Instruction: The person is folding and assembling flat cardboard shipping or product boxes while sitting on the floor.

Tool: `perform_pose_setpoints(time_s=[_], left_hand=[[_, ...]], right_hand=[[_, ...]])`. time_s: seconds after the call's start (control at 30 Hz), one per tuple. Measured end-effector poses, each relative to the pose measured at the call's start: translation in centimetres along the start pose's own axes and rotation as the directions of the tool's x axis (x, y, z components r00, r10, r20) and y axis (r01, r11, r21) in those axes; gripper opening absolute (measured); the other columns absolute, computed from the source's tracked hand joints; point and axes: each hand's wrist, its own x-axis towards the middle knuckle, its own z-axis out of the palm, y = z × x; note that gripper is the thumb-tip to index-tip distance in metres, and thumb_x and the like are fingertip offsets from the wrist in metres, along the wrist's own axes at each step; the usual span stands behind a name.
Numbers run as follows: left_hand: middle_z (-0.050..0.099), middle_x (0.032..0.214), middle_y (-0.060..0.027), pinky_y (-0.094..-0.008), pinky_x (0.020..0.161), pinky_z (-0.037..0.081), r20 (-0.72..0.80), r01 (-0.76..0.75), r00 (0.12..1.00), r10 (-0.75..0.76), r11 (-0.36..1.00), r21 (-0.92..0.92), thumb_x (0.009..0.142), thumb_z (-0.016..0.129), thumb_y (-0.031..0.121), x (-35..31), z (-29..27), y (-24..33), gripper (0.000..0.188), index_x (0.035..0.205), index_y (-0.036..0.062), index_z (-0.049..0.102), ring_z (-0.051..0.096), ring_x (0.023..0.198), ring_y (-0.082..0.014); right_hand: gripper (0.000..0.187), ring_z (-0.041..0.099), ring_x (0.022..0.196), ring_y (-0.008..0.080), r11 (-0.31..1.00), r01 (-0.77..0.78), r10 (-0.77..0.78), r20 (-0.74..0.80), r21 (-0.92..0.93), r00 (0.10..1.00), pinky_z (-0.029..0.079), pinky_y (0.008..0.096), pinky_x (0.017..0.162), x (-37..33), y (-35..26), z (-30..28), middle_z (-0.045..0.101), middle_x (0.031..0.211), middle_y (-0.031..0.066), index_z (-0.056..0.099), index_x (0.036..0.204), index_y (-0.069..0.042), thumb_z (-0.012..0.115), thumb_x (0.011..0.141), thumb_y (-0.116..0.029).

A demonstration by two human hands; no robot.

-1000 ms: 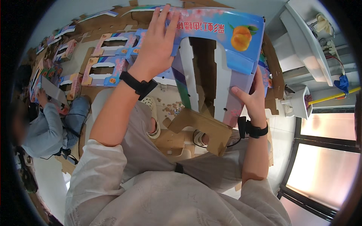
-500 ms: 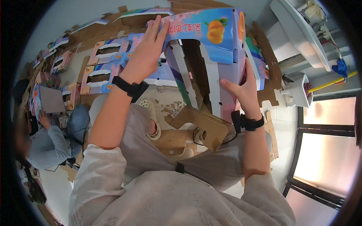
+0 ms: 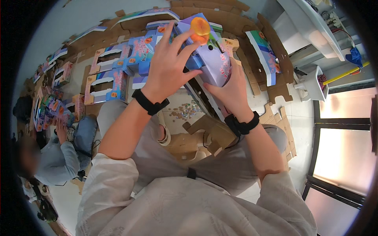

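A purple and blue fruit-printed cardboard box (image 3: 215,59) is tilted in front of me, one end turned up toward me. My right hand (image 3: 233,89) grips its right side, thumb on the near face and fingers around the far edge. My left hand (image 3: 170,65) lies over its upper left part with the fingers spread, the fingertips touching the printed end. Beneath the box, a folded brown cardboard piece (image 3: 210,131) stands between my legs, near small coloured bits (image 3: 185,111) scattered over the floor.
Several printed boxes with cut-out windows (image 3: 105,84) stand ahead to the left. Brown cardboard (image 3: 281,88) and a printed panel (image 3: 264,59) lean at the right, near a white bin (image 3: 318,84) and a yellow pole (image 3: 346,74). A co-worker's hand (image 3: 61,131) touches another box at far left.
The box has turned so its fruit-printed end faces up, and has come lower. My left hand has moved right and down with fingers spreading; my right hand has shifted left. The co-worker's box has turned.
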Motion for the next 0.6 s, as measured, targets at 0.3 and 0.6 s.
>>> perform_pose_setpoints(time_s=[0.3, 0.6], left_hand=[[0.054, 0.149, -0.0108, -0.0644, 0.118, 0.039, -0.004, 0.059, 0.998, -0.059, 0.996, 0.074, 0.072, 0.071, -0.005, -0.6, 2.4, 0.8, 0.066, 0.137, 0.0096, 0.068, 0.033, 0.148, -0.0626], [0.060, 0.144, -0.0089, -0.0555, 0.112, 0.049, -0.118, 0.030, 0.993, -0.001, 0.970, 0.242, 0.073, 0.065, -0.013, -0.9, 3.5, 0.2, 0.066, 0.135, 0.0080, 0.072, 0.037, 0.146, -0.0619]], right_hand=[[0.115, 0.057, 0.123, 0.0421, 0.985, -0.003, -0.001, -0.021, -0.171, 1.000, 0.048, 0.0506, 0.104, -0.5, 0.0, 1.9, 0.057, 0.136, 0.0250, 0.041, 0.154, 0.003, 0.095, 0.062, -0.039], [0.115, 0.054, 0.127, 0.0418, 0.994, 0.002, -0.007, -0.049, -0.106, 0.999, 0.045, 0.0499, 0.108, -0.7, -1.1, 2.7, 0.056, 0.135, 0.0243, 0.037, 0.157, 0.003, 0.095, 0.065, -0.033]])
